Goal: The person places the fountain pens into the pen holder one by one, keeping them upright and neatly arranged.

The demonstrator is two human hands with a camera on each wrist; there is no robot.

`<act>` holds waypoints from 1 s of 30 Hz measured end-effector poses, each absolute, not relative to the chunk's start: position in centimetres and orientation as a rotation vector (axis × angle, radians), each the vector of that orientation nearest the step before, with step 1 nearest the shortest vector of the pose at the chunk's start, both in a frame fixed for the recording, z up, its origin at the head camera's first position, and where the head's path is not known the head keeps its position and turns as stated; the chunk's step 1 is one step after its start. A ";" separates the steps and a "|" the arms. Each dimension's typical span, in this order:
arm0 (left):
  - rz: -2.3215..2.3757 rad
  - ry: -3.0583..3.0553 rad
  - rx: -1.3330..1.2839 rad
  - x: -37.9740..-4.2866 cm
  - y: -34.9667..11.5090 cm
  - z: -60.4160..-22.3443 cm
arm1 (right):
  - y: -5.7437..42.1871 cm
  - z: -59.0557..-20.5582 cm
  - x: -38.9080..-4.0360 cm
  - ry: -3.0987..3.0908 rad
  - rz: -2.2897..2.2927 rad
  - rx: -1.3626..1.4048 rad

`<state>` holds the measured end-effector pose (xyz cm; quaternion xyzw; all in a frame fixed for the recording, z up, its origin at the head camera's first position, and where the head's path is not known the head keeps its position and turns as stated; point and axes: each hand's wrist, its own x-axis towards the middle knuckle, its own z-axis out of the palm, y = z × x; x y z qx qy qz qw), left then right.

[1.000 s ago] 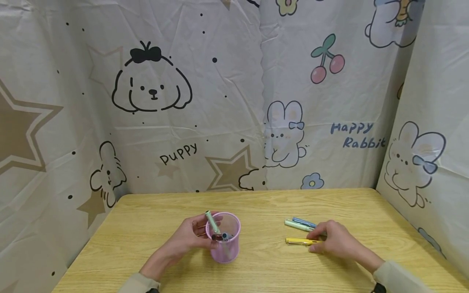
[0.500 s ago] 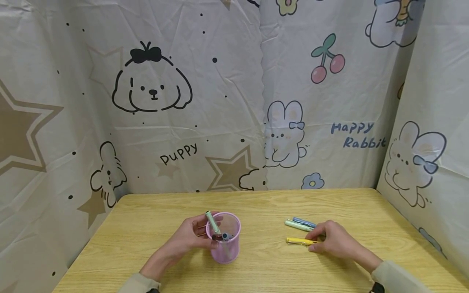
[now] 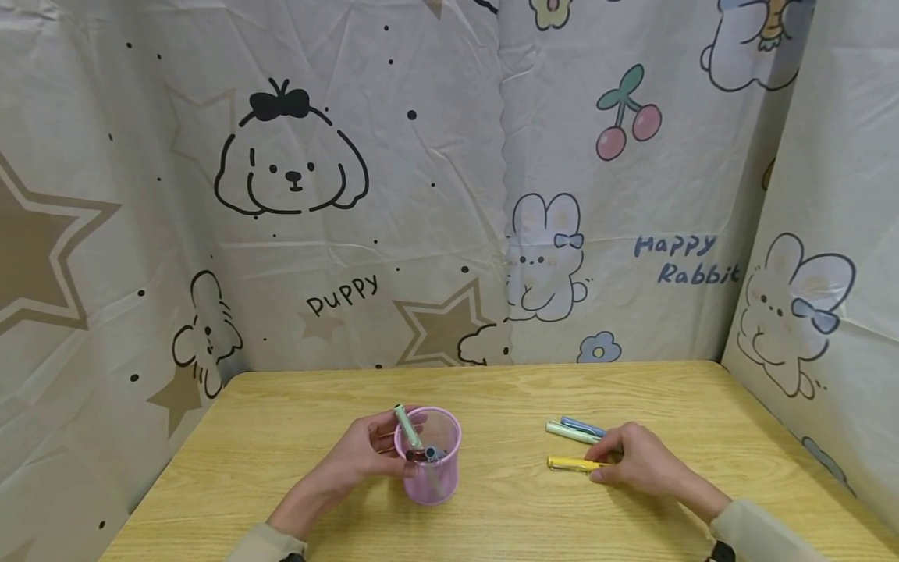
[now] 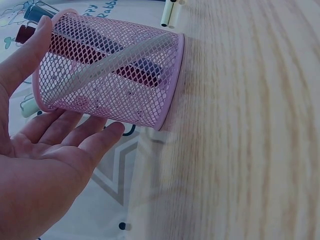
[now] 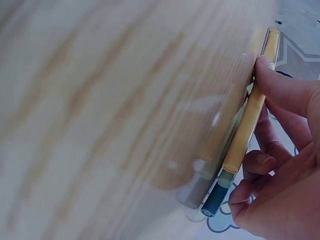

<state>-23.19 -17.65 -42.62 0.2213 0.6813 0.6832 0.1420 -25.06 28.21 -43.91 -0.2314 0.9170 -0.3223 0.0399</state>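
My left hand [image 3: 361,449] holds a pink mesh pen cup [image 3: 438,482] upright on the table, thumb at the near rim and fingers behind it. A light green pen [image 3: 407,425] leans out of the cup. Dark red [image 4: 25,34] and blue pens stand in it too. On the right, my right hand [image 3: 646,460] pinches a yellow pen [image 3: 565,463] between thumb and fingers, low at the tabletop. Just beyond it lie a light green pen [image 3: 570,432] and a blue pen [image 3: 581,426], their right ends hidden by the hand.
The wooden table [image 3: 506,515] runs back to a printed cloth [image 3: 435,234] hung behind it. More cloth closes off the left and right sides. Bare tabletop separates the cup from the loose pens.
My right fingertips have shifted very slightly left along the yellow pen. The left hand and cup keep their places.
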 end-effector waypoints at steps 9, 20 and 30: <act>1.969 1.971 0.634 -23.1 -17.7 -42.7 | 28.1 -43.9 -24.8 2.820 -1.018 -0.747; 1.970 1.971 0.628 -23.1 -17.6 -42.5 | 27.2 -43.0 -24.8 2.772 -1.121 -0.662; 1.966 1.974 0.642 -23.1 -17.6 -42.6 | 26.5 -42.8 -24.7 2.728 -1.300 -0.623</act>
